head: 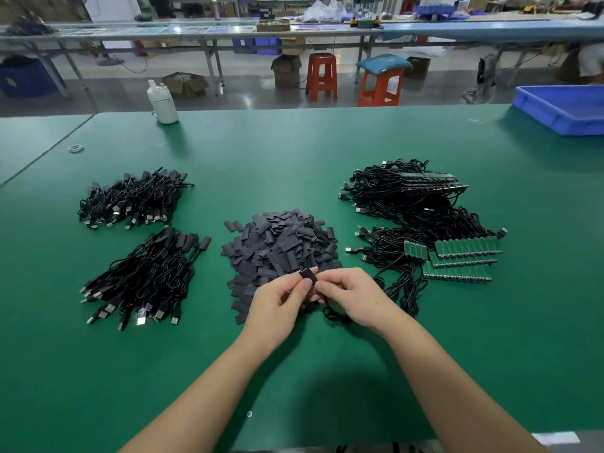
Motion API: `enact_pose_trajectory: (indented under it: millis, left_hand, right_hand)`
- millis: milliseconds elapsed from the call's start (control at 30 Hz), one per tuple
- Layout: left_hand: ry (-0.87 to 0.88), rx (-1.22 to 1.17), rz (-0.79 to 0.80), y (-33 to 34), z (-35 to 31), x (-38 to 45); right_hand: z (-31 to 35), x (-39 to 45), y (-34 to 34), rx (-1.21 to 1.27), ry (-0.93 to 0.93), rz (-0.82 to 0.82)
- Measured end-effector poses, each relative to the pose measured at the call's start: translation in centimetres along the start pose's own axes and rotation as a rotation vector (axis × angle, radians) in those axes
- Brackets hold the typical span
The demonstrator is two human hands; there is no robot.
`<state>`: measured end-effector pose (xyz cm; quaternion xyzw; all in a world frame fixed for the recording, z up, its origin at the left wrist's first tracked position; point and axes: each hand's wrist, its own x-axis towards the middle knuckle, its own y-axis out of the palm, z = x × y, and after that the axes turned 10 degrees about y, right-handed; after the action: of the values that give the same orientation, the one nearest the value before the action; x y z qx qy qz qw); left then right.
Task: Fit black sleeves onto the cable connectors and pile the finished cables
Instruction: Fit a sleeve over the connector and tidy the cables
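No brand, label or writing can be read anywhere on your green bench mat (pixel 294 152); the print on the small green circuit boards (pixel 464 256) is too fine to make out.

Your left hand (pixel 277 302) is curled, thumb and forefinger pinching a flat black sleeve (pixel 309 276) just above the near edge of the loose heap of black sleeves (pixel 281 246) at the centre of the mat. Your right hand (pixel 353 295) is curled too, its fingertips meeting the same sleeve from the right, and it grips a thin black cable (pixel 333 313) that loops down onto the mat beneath your palm. Whether the connector is already inside the sleeve cannot be told, as your fingers cover it.

The two piles of sleeved black cables lie to the left: a near pile (pixel 147 279) and a far pile (pixel 134 201), silver plugs pointing toward you. The unsleeved cables with bare green boards (pixel 421 223) sit to the right of the heap.

A white lidded bottle (pixel 162 103) stands at the far left edge, and a blue plastic tray (pixel 565 107) rests at the far right.
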<state>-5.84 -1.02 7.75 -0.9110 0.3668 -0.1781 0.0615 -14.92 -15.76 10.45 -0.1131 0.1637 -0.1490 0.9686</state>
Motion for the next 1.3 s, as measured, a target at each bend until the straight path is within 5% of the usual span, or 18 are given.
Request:
enact_pose_trajectory:
  millis: [233,467,633,800,1000,1300]
  left_hand:
    - [-0.099,-0.232,0.214,0.7,-0.6,-0.7]
    - [-0.205,-0.323,0.025,0.5,-1.8,-0.2]
    - [-0.180,0.371,-0.132,-6.8,-0.4,2.3]
    - [-0.288,1.102,-0.172,-16.7,3.2,4.1]
    - [-0.556,1.338,-0.074,-22.1,6.9,2.9]
    - [0.007,1.384,-0.140,-16.3,6.2,3.4]
  right_hand:
    - [1.8,0.3,0.1,0.484,-0.015,-0.039]
    - [2.5,1.9,0.0,0.420,-0.031,-0.135]
    - [-0.8,2.6,-3.0,-0.500,0.089,-0.484]
    - [-4.9,2.8,-8.2,-0.720,0.238,-0.756]
    - [-8.1,2.3,-11.3,-0.527,0.579,-0.802]
    - [-7.3,3.1,-11.3,0.133,0.524,-0.781]
